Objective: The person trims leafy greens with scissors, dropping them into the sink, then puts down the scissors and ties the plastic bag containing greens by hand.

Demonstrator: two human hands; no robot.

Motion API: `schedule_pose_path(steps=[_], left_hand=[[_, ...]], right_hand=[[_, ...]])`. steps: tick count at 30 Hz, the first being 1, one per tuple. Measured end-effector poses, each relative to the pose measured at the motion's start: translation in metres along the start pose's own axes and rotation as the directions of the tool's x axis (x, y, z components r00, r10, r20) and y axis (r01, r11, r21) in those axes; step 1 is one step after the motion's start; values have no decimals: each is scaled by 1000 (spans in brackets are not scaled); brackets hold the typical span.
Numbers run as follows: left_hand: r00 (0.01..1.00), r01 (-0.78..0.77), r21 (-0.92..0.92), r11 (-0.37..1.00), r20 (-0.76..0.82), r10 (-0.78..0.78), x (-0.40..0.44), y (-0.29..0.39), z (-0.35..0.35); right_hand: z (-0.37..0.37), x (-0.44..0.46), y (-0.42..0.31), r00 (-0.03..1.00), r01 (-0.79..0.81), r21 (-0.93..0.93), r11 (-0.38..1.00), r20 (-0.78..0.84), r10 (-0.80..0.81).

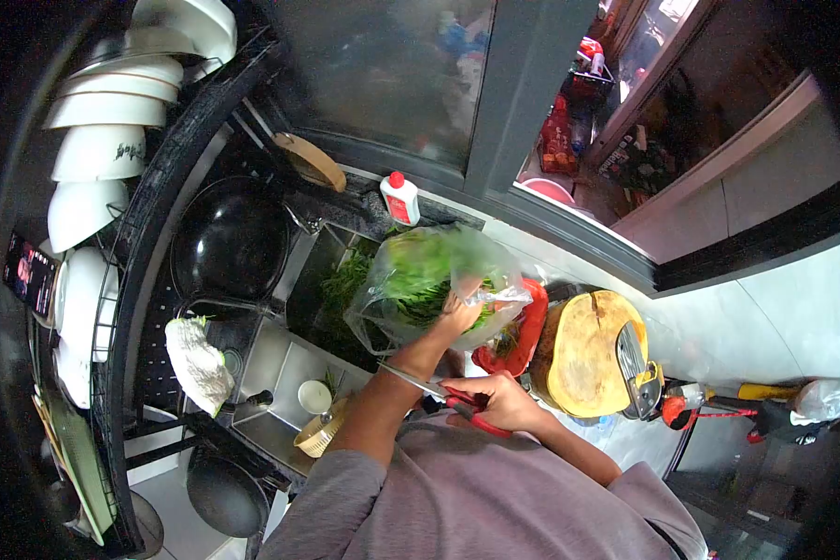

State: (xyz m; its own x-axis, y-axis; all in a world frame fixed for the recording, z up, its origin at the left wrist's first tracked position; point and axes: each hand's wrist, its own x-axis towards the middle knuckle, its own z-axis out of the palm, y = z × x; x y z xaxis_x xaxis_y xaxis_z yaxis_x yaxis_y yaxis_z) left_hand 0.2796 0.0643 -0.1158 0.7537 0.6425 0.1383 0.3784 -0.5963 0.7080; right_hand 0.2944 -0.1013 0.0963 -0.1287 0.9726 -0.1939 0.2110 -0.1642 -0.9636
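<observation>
My left hand [460, 313] reaches across to the mouth of a clear plastic bag [369, 303], its fingers closed around a bunch of leafy greens [420, 257]. The greens are partly smeared by motion, and some stems show through the plastic. In my right hand [506, 403], close to my chest, are scissors [462, 403] with red handles; their blades point left, just by my left forearm. More feathery greens [341, 285] lie in the dark sink basin [303, 303] under and left of the bag. A red plastic bag [523, 327] sits right of the clear one.
A round wooden chopping block [588, 350] with a cleaver-like tool [637, 369] stands at right. A white bottle with a red cap [399, 198] is behind the sink. At left are a black wok [229, 238], a white cloth [199, 364] and a rack of white bowls [98, 154].
</observation>
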Motion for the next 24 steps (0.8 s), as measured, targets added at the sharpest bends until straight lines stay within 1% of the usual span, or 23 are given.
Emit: schedule_pose_path(steps=[1,3,5,6,8,9,10,11,12,13,14,15,16,17,19,20,21,22,23,24], left_hand=[[996,73,-35,997,47,-72,1,1,-1],[995,80,-21,997,64,-79,-1,0,-2],[997,-82,39,996,10,82,-6,-6,-5],[997,-83,44,996,13,83,-7,-6,-11],[999,15,-191,981,50,-5,-8,-10,-26],[999,14,-182,983,50,-5,-11,-8,-36],[996,-86,-329,940,-44,76,-16,-3,-48],[979,-193,-458,868,-149,139,-23,3,-59],[947,-291,-254,922,-215,239,-31,15,-76],[911,-350,-157,923,-285,297,-39,16,-90],[917,-233,-152,960,-363,165,-50,20,-103],[897,-113,-153,982,-440,35,-59,32,-122],[837,2,-332,943,-515,-183,-70,28,-130],[736,89,-510,855,-545,-401,-81,24,-138],[581,86,-754,651,-493,-647,-103,10,-157],[524,27,-873,487,-403,-750,-116,0,-161],[495,18,-867,497,-424,-758,-125,-1,-166],[476,-78,-914,397,-384,-791,-134,-2,-170],[463,-178,-940,292,-341,-818,-143,-2,-173],[462,-231,-938,259,-340,-820,-150,-2,-175]], right_hand=[[0,0,-1,1000,-1,3,1000,-7,1],[0,-2,-2,999,9,-5,1000,-37,-9],[1,-3,3,999,7,11,1000,-51,-6],[1,-3,5,998,6,22,1000,-61,-4],[-3,-2,7,998,8,6,1000,-61,-8],[-5,0,8,998,6,-15,1000,-62,-7],[-8,1,4,997,-9,-13,1000,-80,7],[-11,1,6,997,-12,32,999,-80,15],[-16,3,5,996,-10,36,999,-92,14],[-22,4,4,994,-10,40,999,-104,14],[-27,6,6,987,67,36,997,-152,-61],[-31,7,4,985,45,84,995,-167,-30],[-36,10,6,983,70,62,996,-176,-58],[-40,12,10,980,95,39,995,-180,-87],[-37,17,15,983,18,128,992,-181,6],[-33,19,20,987,4,125,992,-162,17],[-29,24,25,990,-6,119,993,-140,23],[-27,25,19,994,-68,73,995,-82,74],[-20,28,25,997,-30,53,998,-63,34],[-12,31,24,1000,-11,83,996,-24,13]])
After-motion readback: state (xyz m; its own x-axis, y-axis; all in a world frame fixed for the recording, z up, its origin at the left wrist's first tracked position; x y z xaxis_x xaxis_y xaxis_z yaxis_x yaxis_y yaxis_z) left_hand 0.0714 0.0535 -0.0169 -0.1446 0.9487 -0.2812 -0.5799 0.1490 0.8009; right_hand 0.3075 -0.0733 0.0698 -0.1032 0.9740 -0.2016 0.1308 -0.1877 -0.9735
